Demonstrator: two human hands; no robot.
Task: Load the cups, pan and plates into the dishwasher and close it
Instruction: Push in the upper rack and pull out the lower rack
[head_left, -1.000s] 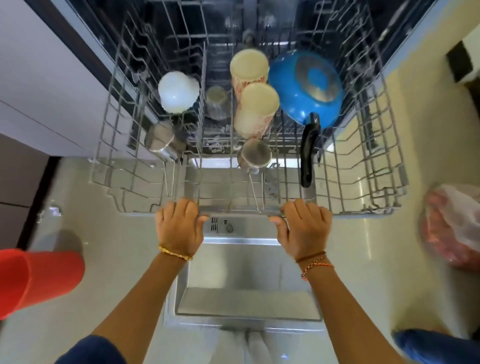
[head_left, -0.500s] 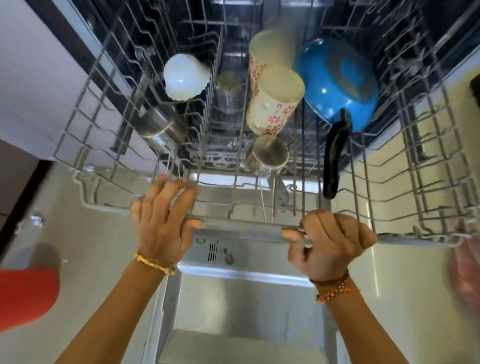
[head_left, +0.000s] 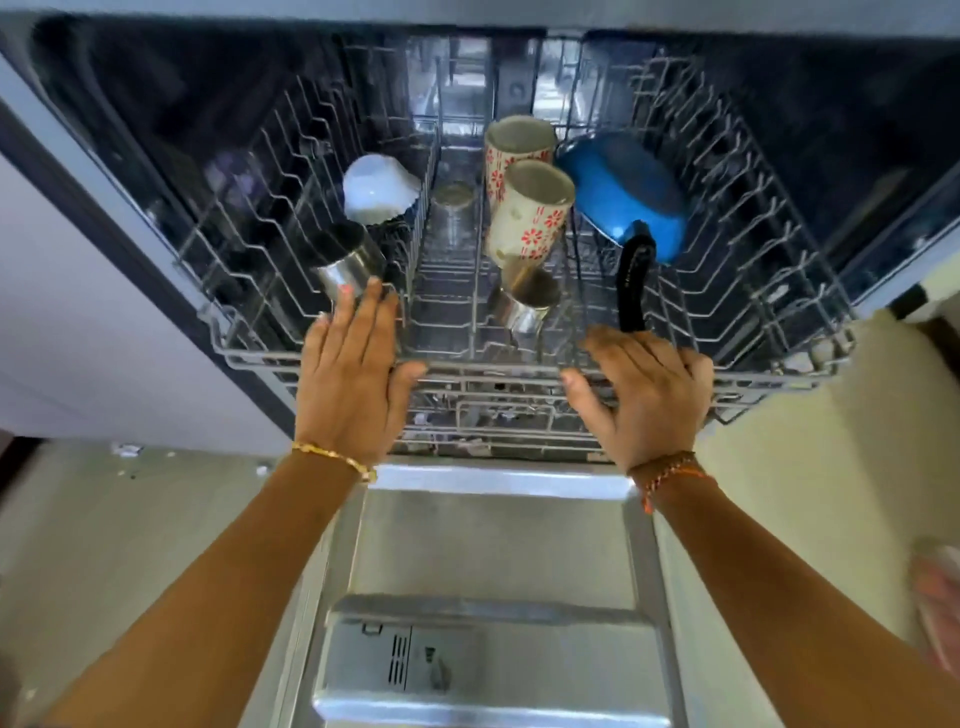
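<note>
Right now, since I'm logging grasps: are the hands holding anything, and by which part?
Nothing is gripped. The left hand and right hand lie with straight fingers against the front rail of the rack, pressing rather than curled round it.

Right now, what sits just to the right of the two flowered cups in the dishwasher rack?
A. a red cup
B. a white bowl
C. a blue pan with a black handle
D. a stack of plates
C: the blue pan leans in the rack right beside the flowered cups, its black handle pointing toward the right hand.
</note>
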